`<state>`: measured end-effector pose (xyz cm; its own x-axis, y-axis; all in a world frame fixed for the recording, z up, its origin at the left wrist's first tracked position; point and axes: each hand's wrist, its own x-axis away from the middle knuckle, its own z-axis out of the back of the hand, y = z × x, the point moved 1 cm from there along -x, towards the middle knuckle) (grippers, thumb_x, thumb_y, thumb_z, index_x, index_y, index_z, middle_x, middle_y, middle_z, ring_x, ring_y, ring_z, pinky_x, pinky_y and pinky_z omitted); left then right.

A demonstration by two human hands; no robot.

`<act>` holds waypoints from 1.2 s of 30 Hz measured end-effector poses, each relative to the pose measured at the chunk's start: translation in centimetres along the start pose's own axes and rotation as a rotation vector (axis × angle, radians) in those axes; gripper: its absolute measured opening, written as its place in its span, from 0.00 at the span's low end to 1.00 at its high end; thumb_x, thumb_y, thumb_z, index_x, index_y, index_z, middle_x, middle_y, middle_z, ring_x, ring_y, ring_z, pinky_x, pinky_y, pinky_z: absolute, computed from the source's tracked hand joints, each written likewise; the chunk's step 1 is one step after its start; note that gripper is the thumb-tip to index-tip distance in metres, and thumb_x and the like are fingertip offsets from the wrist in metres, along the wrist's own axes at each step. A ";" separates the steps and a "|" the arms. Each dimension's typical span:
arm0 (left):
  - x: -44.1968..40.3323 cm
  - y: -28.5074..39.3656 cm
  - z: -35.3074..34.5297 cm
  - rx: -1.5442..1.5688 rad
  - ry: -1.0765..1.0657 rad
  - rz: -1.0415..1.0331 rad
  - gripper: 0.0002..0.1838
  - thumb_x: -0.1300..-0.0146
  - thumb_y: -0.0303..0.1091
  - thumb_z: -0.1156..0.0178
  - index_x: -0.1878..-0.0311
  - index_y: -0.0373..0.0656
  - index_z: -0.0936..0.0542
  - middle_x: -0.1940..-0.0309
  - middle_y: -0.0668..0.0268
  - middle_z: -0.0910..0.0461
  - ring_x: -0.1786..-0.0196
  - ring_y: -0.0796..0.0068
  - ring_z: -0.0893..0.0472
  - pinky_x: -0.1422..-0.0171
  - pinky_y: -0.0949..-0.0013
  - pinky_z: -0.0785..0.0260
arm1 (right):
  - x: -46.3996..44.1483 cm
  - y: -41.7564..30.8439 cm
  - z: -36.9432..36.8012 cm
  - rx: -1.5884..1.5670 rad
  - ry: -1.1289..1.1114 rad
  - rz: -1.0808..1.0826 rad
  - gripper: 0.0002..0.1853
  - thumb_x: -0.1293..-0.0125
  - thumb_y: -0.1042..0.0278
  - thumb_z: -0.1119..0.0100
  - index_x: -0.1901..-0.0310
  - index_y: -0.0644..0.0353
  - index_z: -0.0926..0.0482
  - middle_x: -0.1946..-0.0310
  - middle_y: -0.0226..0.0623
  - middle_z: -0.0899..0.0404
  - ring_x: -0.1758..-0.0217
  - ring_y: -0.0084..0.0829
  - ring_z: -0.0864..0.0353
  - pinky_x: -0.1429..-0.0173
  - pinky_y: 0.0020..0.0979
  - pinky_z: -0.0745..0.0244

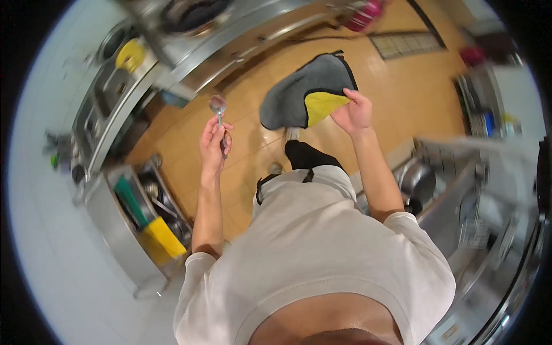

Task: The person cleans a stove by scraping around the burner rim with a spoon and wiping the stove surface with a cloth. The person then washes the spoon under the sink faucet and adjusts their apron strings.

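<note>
My left hand [215, 142] is closed around the handle of a metal spoon [218, 105], whose bowl points up and away from me. My right hand [355, 111] pinches the edge of a cleaning cloth [305, 92], thumb on top. One face of the cloth is grey with a black border, and a folded-over corner shows a yellow side. It hangs spread out over the floor in front of my legs, apart from the spoon.
An open drawer [187, 221] with utensils is on my left, a yellow cloth [164, 238] over its edge. Beyond it is a sink [109, 92]. A steel counter [247, 29] runs ahead. To my right, an open drawer holds a metal pot [418, 178].
</note>
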<state>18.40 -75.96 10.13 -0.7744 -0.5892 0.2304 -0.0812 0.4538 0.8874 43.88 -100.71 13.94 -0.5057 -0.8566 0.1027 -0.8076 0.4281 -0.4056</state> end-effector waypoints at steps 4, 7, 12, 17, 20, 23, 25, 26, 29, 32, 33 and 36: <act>1.1 -2.6 -6.5 -0.096 -0.214 0.075 0.18 0.26 0.30 0.49 0.35 0.39 0.30 0.60 0.65 0.21 0.76 0.87 0.30 0.81 0.83 0.42 | 14.0 -3.2 -0.8 0.346 0.339 0.387 0.25 0.32 0.68 0.54 0.36 0.70 0.32 0.37 0.49 0.26 0.34 0.49 0.27 0.28 0.50 0.35; 2.9 -4.6 -12.1 -0.104 -0.328 0.151 0.18 0.27 0.29 0.49 0.36 0.39 0.31 0.60 0.65 0.21 0.76 0.86 0.30 0.81 0.82 0.41 | 23.8 -6.1 1.2 0.154 0.315 0.629 0.23 0.31 0.68 0.54 0.37 0.70 0.31 0.38 0.50 0.26 0.34 0.49 0.26 0.30 0.51 0.33; 4.8 -10.0 -20.0 -0.065 -0.554 0.237 0.17 0.27 0.29 0.48 0.37 0.39 0.30 0.61 0.65 0.21 0.76 0.86 0.29 0.81 0.82 0.40 | 41.2 -12.1 -0.2 -0.119 0.567 1.269 0.26 0.26 0.58 0.63 0.37 0.67 0.28 0.35 0.50 0.28 0.31 0.52 0.31 0.26 0.54 0.41; 4.5 -14.2 -30.9 -0.099 -0.712 0.283 0.16 0.26 0.29 0.48 0.38 0.39 0.30 0.61 0.64 0.21 0.76 0.85 0.28 0.80 0.82 0.40 | 62.9 -19.6 3.7 0.135 0.588 1.595 0.33 0.22 0.47 0.72 0.35 0.67 0.30 0.34 0.50 0.29 0.30 0.54 0.33 0.24 0.55 0.45; 5.4 -17.0 -38.3 -0.051 -0.726 0.323 0.17 0.26 0.30 0.48 0.37 0.40 0.30 0.61 0.65 0.21 0.75 0.85 0.28 0.80 0.82 0.40 | 71.3 -25.0 3.2 0.322 0.832 1.777 0.33 0.21 0.47 0.75 0.34 0.67 0.31 0.33 0.52 0.31 0.29 0.53 0.34 0.25 0.56 0.44; 7.8 -18.9 -44.7 -0.110 -0.767 0.362 0.18 0.26 0.30 0.47 0.36 0.40 0.30 0.60 0.66 0.21 0.75 0.86 0.29 0.80 0.82 0.41 | 76.3 -31.9 2.1 0.412 1.295 1.760 0.30 0.22 0.49 0.68 0.34 0.65 0.30 0.35 0.49 0.28 0.31 0.49 0.31 0.26 0.53 0.40; 8.7 -20.0 -47.1 -0.147 -0.763 0.381 0.18 0.27 0.31 0.47 0.36 0.40 0.31 0.60 0.66 0.21 0.75 0.86 0.29 0.80 0.82 0.41 | 79.2 -38.0 6.4 0.550 1.362 1.524 0.27 0.23 0.49 0.60 0.36 0.63 0.27 0.38 0.44 0.25 0.35 0.42 0.27 0.29 0.46 0.35; 8.9 -20.6 -47.8 -0.158 -0.757 0.389 0.18 0.27 0.31 0.47 0.36 0.40 0.31 0.60 0.67 0.21 0.75 0.86 0.29 0.80 0.82 0.41 | 81.0 -40.8 11.5 0.676 1.362 1.384 0.26 0.24 0.50 0.56 0.38 0.62 0.25 0.40 0.41 0.24 0.37 0.38 0.26 0.31 0.41 0.33; 10.2 -21.9 -49.2 -0.227 -0.694 0.410 0.18 0.27 0.32 0.46 0.36 0.43 0.30 0.61 0.70 0.22 0.76 0.87 0.31 0.80 0.82 0.42 | 83.6 -45.6 27.2 1.063 1.666 0.565 0.24 0.29 0.55 0.48 0.37 0.62 0.25 0.43 0.41 0.21 0.40 0.33 0.23 0.35 0.33 0.30; 11.0 -21.9 -50.2 -0.304 -0.643 0.396 0.18 0.27 0.32 0.46 0.36 0.45 0.29 0.62 0.71 0.24 0.76 0.88 0.32 0.80 0.82 0.43 | 85.3 -42.8 35.7 1.738 1.955 -0.050 0.28 0.33 0.53 0.43 0.35 0.61 0.27 0.44 0.50 0.20 0.39 0.44 0.22 0.33 0.39 0.31; 11.2 -21.9 -49.9 -0.326 -0.609 0.397 0.18 0.27 0.33 0.46 0.36 0.45 0.30 0.62 0.71 0.24 0.76 0.88 0.32 0.80 0.83 0.43 | 86.2 -41.8 37.8 1.611 2.004 -0.071 0.29 0.34 0.53 0.44 0.35 0.61 0.27 0.44 0.50 0.20 0.37 0.45 0.24 0.33 0.39 0.31; 11.0 -22.6 -49.2 -0.382 -0.536 0.405 0.18 0.27 0.33 0.46 0.35 0.44 0.30 0.62 0.72 0.23 0.76 0.88 0.32 0.80 0.83 0.42 | 86.2 -38.6 40.8 1.624 2.234 -0.159 0.30 0.34 0.51 0.46 0.35 0.60 0.27 0.40 0.50 0.23 0.33 0.45 0.28 0.32 0.39 0.33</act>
<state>42.60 -125.58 12.28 -0.9036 0.0220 0.4279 0.4198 0.2453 0.8739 43.84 -202.82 1.33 -0.6976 0.7138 -0.0618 -0.7004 -0.6976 -0.1512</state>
